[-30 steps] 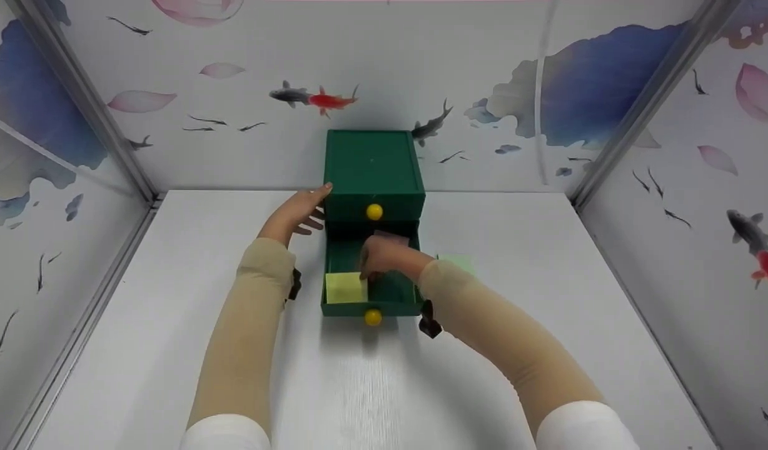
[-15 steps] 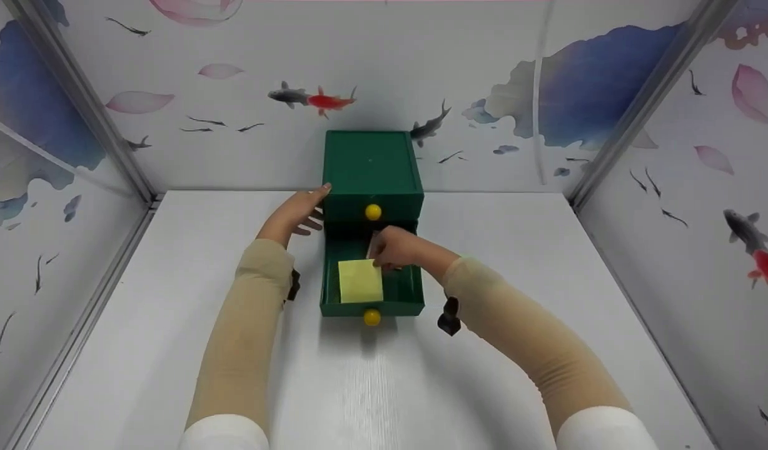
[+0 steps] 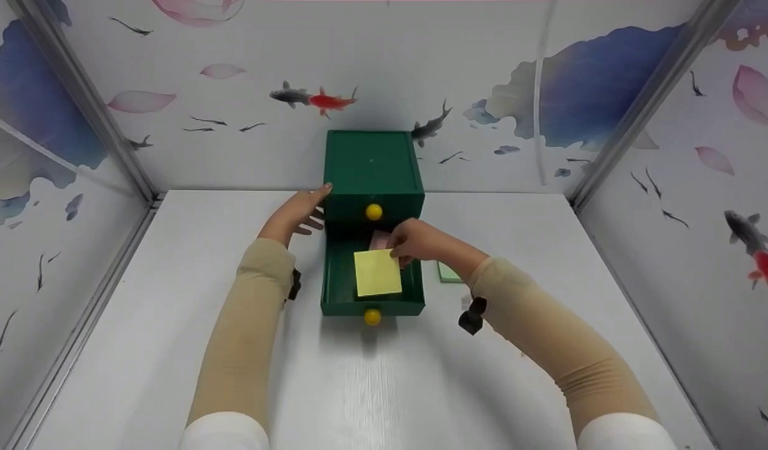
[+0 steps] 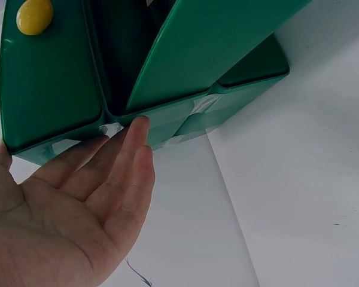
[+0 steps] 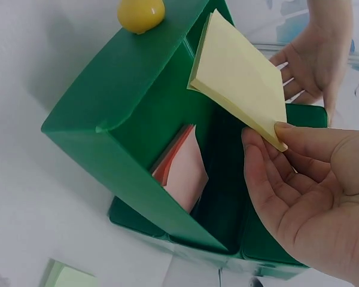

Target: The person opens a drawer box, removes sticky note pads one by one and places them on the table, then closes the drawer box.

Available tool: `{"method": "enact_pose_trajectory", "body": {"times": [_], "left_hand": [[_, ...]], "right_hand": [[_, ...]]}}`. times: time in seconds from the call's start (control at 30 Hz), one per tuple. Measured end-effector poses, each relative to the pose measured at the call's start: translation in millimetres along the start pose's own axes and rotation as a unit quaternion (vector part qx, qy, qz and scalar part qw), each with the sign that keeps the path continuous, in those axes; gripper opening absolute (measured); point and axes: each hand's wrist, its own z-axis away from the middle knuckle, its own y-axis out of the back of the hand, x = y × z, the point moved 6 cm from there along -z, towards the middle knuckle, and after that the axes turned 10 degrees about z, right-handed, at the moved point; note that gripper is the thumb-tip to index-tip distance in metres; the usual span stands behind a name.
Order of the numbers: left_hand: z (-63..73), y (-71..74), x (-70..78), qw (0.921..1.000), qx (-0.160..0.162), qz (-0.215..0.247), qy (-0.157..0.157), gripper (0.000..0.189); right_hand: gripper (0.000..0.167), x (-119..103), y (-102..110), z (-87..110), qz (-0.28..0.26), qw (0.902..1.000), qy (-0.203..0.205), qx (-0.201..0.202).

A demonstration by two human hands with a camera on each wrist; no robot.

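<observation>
A yellow sticky-note pad is pinched at one corner between the thumb and fingers of my right hand, above the pulled-out lower drawer. Inside that drawer, the right wrist view shows a pink sticky-note pad leaning by the side wall. My left hand rests against the left side of the green drawer cabinet, its fingers fairly straight along the side in the left wrist view. The cabinet's upper drawer is closed, with a yellow knob.
A light green sticky-note pad lies on the white table right of the drawer, partly hidden by the right forearm. Behind the cabinet stands a white wall printed with fish and petals. Side panels flank the table.
My right hand has lifted the yellow pad from the drawer's left part and moved it right. The green pad beside the drawer, covered half a second ago, shows again. My left hand stays put.
</observation>
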Motion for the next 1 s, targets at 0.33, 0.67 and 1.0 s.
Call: {"method": "enact_pose_trajectory", "body": {"times": [0.33,0.67,1.0], "left_hand": [[-1.4,1.3,-2.2,1.0,0.002,-0.005,-0.001,0.076],[-2.8,1.5,-3.2,1.0,0.001,-0.009,-0.003,0.076],[-0.1,1.3,-1.9,1.0,0.004,-0.004,-0.008,0.076]], "right_hand": [[0.013,22.4,21.6,16.8,0.005,0.9996,-0.022,0.016],[0.019,51.7,38.4,33.9,-0.014,0.9974,-0.067,0.023],[0.023,85.5,53.6,52.8,-0.037,0.9947,-0.085,0.043]]}}
